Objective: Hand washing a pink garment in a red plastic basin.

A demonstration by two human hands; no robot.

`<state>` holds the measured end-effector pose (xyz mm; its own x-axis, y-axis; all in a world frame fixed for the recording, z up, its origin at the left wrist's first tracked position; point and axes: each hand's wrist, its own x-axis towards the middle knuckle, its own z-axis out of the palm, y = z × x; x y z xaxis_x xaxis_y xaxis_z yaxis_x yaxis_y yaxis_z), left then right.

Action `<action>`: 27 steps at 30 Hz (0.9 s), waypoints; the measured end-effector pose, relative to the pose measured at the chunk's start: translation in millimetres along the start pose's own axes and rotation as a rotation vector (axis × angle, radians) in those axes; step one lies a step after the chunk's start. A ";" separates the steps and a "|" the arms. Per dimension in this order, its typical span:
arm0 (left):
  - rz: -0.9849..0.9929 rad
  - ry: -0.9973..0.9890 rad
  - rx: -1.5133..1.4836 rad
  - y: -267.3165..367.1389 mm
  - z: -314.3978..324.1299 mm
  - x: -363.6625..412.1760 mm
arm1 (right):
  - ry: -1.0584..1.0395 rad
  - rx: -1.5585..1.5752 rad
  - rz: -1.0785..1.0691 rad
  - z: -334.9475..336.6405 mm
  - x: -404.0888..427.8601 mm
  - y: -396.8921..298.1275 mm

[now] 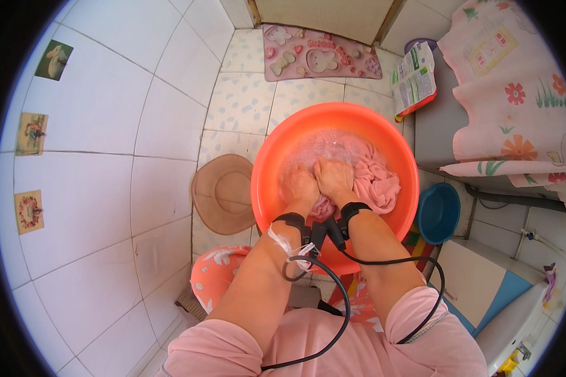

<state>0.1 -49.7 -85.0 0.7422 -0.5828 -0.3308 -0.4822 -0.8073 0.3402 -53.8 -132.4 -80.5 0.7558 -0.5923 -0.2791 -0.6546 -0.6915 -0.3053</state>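
An orange plastic basin (276, 127) stands on the floor before me, holding sudsy water and a wet pink cloth (377, 181). My left hand (302, 183) and my right hand (335, 176) are side by side in it, thumbs close together. Both are curled down onto the cloth, gripping it at the waterline. Fingertips are hidden by cloth and water. A bunched fold of the cloth shows between my wrists, and most of the rest lies to the right of my right hand. Each wrist wears a black strap (356, 209) with a cable.
A brown mat (224, 195) lies left of the basin, near the tiled wall (85, 188). At right are a blue basin (438, 214), a detergent bag (414, 80) and a grey appliance (434, 127) under a flowered cover (490, 108). A pink mat (323, 54) lies by the door.
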 end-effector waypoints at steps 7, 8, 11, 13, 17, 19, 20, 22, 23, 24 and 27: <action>0.018 -0.022 0.044 -4.2 7.2 9.4 | 0.086 0.073 -0.068 13.8 0.4 16.0; 0.046 0.055 0.043 -11.4 11.3 12.7 | 0.221 0.153 -0.137 16.2 0.2 17.4; 0.089 -0.125 -0.111 -8.7 -2.3 30.1 | 0.022 0.526 -0.117 2.2 1.7 40.8; 0.060 -0.364 -0.237 -24.4 -14.2 36.8 | 0.111 0.752 -0.156 -21.5 -16.5 24.8; 0.077 -0.396 -0.568 -25.5 -37.8 25.6 | 0.324 0.749 -0.243 -49.7 -46.2 28.9; -0.034 -0.392 -0.909 -1.1 -72.8 0.1 | 0.424 1.138 -0.099 -68.4 -67.7 41.9; -0.140 -0.382 -0.927 -2.5 -86.2 -5.2 | 0.430 1.138 -0.081 -81.4 -75.2 37.2; -0.180 -0.344 -1.032 -13.4 -88.9 -6.0 | 0.469 1.196 -0.014 -99.3 -85.6 34.2; -0.226 -0.309 -1.136 -19.3 -88.1 -4.5 | 0.503 1.254 0.058 -104.8 -88.7 34.9; -0.235 -0.264 -1.147 -21.7 -82.1 -1.1 | 0.557 1.339 0.017 -107.9 -90.0 42.3; -0.255 -0.325 -1.015 -33.2 -90.5 -2.9 | 0.654 1.351 0.082 -124.8 -99.8 55.1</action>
<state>56.0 -12.9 -15.7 0.5359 -0.5265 -0.6600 0.3866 -0.5419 0.7462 -163.7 -163.1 44.1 0.3504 -0.9366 -0.0034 0.0635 0.0274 -0.9976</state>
